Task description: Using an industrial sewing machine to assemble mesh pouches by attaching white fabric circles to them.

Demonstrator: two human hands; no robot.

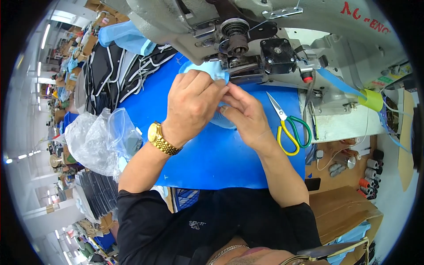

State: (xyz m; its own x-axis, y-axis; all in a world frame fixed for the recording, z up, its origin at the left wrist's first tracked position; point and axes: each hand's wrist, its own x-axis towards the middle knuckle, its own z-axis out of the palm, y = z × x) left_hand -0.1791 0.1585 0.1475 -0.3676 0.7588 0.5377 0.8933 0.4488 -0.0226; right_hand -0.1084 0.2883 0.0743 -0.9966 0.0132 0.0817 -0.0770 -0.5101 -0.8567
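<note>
A piece of light blue fabric (204,67) lies at the needle area of an industrial sewing machine (245,73). My left hand (192,106), with a gold watch on its wrist, is closed on the fabric from above, its fingertips bunched near the right hand. On the other side, my right hand (249,115) pinches the same fabric between thumb and fingers. Below the hands a rounded, mesh-like part of the fabric (224,122) shows against the blue table surface (212,165). The fingertips partly cover the edge they grip.
Scissors (282,116) with green and yellow handles lie right of my right hand. Clear plastic bags (90,143) and black pieces with pale edging (106,75) sit left. Blue tape (340,83) runs to the machine. Thread spools (371,172) and a cardboard box (340,212) are lower right.
</note>
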